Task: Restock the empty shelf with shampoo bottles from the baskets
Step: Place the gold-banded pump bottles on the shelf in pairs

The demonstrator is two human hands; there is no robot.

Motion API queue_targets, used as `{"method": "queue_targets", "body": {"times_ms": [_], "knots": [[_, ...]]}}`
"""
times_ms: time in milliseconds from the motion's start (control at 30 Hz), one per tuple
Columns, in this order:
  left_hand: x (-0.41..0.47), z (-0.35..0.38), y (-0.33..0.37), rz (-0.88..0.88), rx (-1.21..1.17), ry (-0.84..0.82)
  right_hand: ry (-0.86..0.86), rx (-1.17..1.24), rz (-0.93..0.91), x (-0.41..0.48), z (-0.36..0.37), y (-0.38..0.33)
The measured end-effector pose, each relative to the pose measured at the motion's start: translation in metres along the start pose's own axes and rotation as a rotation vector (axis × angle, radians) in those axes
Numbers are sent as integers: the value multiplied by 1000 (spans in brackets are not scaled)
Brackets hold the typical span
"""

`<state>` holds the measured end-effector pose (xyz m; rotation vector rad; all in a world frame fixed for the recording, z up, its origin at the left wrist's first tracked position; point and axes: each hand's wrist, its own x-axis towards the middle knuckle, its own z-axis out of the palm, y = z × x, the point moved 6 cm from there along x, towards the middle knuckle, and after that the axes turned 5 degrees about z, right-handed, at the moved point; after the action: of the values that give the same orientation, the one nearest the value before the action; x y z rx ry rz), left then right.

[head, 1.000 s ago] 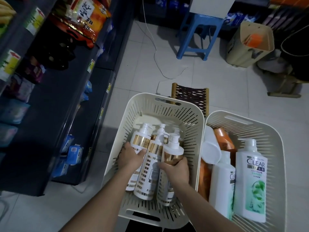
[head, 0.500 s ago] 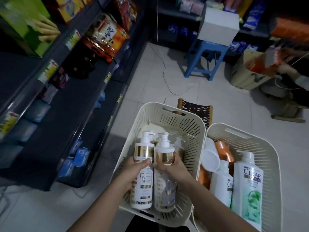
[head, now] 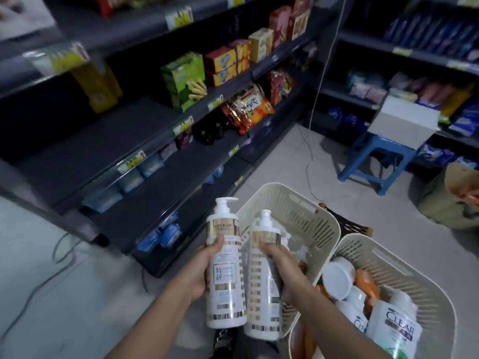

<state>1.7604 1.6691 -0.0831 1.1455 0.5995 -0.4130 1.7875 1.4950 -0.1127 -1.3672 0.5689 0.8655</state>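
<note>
From the head camera, the left hand [head: 201, 270] is wrapped around a tall white pump bottle with gold bands [head: 225, 268], thumb across its front just under the gold collar; the right hand [head: 281, 270] grips a second white-and-gold pump bottle [head: 261, 281] the same way. Both bottles are upright, side by side and nearly touching, held clear of the cream slotted plastic basket [head: 298, 216] behind them. Just to the right, touching that basket, stands a second cream slotted basket [head: 427, 281]; it holds white bottles with green "CLEAR" labels [head: 394, 330] and orange bottles [head: 365, 281]. To the left runs dark grey metal shelving [head: 108, 146]; its middle shelf is bare near the hands, with snack boxes [head: 184, 79] further along.
</note>
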Motion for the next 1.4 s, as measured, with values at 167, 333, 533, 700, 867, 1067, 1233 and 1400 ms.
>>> {"method": "queue_targets", "body": {"times_ms": [167, 333, 533, 700, 867, 1067, 1233, 1400], "knots": [[-53, -30, 2, 128, -144, 138, -129, -140, -90, -24, 26, -16], [-114, -69, 2, 248, -233, 227, -236, -296, -189, -50, 68, -30], [-198, -123, 7, 441, -172, 375, -334, -507, -338, -85, 157, -29], [-278, -178, 7, 571, -185, 599, -495, -660, -462, -124, 247, -10], [-361, -236, 5, 707, -264, 794, -659, -762, -591, -173, 341, 15], [-462, -297, -3, 854, -369, 1027, -831, -849, -665, -231, 447, 55], [-535, -330, -6, 983, -367, 1135, -966, -899, -745, -277, 520, 87], [-598, -357, -20, 1070, -371, 1294, -1131, -873, -741, -324, 585, 118]]}}
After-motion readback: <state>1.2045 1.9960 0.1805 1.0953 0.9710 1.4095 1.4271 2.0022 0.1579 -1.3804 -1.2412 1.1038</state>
